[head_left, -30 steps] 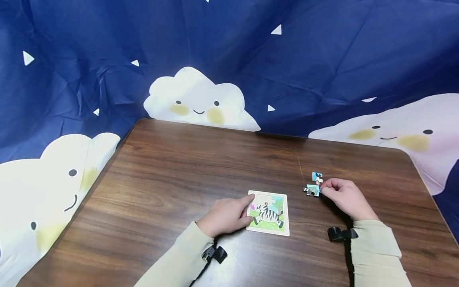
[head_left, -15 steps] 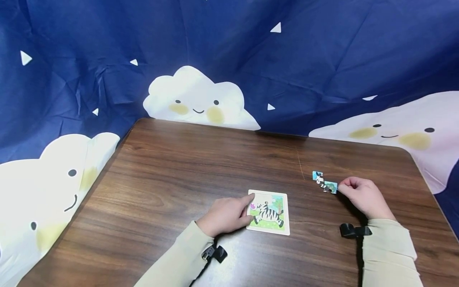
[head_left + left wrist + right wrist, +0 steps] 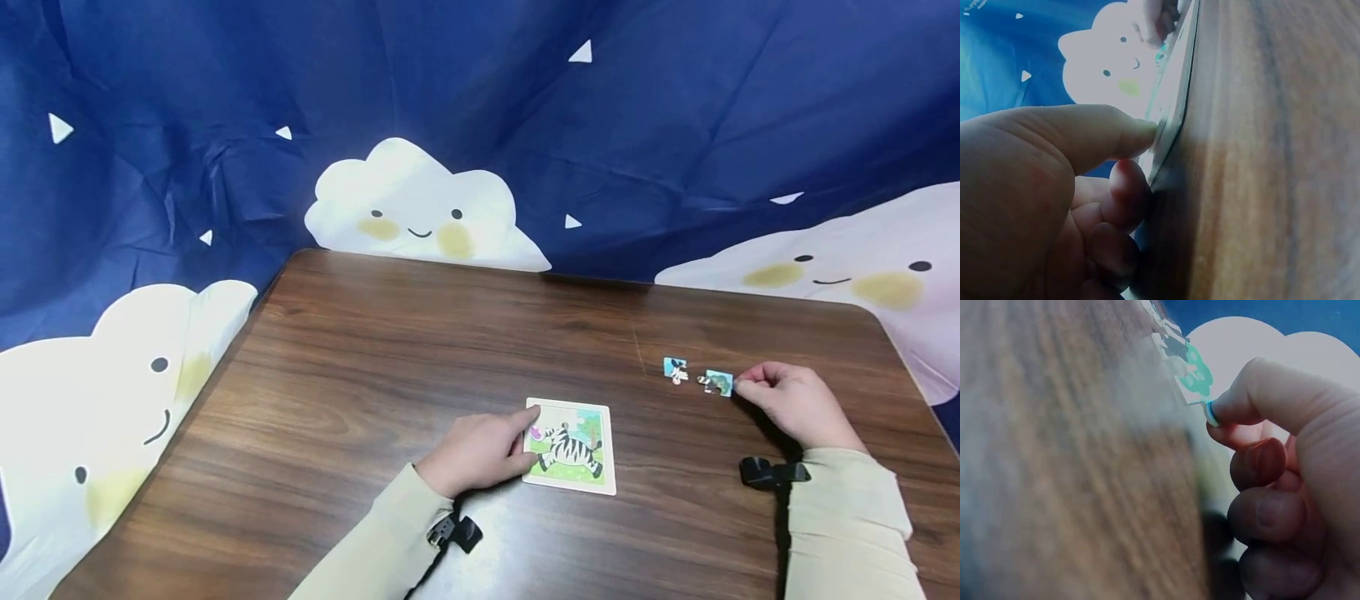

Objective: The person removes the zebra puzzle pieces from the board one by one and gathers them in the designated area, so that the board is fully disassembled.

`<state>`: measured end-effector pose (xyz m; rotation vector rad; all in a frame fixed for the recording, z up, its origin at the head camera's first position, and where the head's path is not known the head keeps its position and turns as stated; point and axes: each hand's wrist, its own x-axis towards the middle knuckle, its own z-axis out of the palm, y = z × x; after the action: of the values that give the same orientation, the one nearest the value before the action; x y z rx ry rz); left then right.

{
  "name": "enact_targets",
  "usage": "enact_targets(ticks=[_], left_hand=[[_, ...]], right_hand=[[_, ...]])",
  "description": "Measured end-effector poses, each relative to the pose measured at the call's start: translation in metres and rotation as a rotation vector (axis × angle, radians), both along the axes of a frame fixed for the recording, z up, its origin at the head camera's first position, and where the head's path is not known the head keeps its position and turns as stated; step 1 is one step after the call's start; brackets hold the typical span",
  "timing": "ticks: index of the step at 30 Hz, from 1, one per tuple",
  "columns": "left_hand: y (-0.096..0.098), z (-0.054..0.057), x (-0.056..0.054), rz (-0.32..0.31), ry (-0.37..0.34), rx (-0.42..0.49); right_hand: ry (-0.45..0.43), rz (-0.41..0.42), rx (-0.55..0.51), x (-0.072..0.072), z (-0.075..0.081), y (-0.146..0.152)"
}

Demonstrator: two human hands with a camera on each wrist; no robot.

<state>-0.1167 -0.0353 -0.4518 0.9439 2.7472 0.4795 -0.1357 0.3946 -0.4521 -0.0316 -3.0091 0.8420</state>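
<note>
A blue, cloud-printed curtain (image 3: 465,75) hangs at twelve o'clock beyond the brown table (image 3: 375,350). The right hand (image 3: 798,404) pinches a greenish puzzle piece (image 3: 718,379) between thumb and index finger. The left hand (image 3: 472,454), thumb and extended index finger apart, rests on the nine o'clock edge of the zebra board (image 3: 608,450), flat on the table. At the board's two o'clock are the greenish puzzle piece and, near its nine o'clock, a blue puzzle piece (image 3: 675,370).
</note>
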Motion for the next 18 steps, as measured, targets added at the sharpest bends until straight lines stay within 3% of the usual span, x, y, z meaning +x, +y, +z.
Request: enact_targets(ticks=[18], left_hand=[[0.001, 0.004, 0.001, 0.007, 0.003, -0.008]], right_hand=[[0.01, 0.032, 0.025, -0.016, -0.004, 0.011]])
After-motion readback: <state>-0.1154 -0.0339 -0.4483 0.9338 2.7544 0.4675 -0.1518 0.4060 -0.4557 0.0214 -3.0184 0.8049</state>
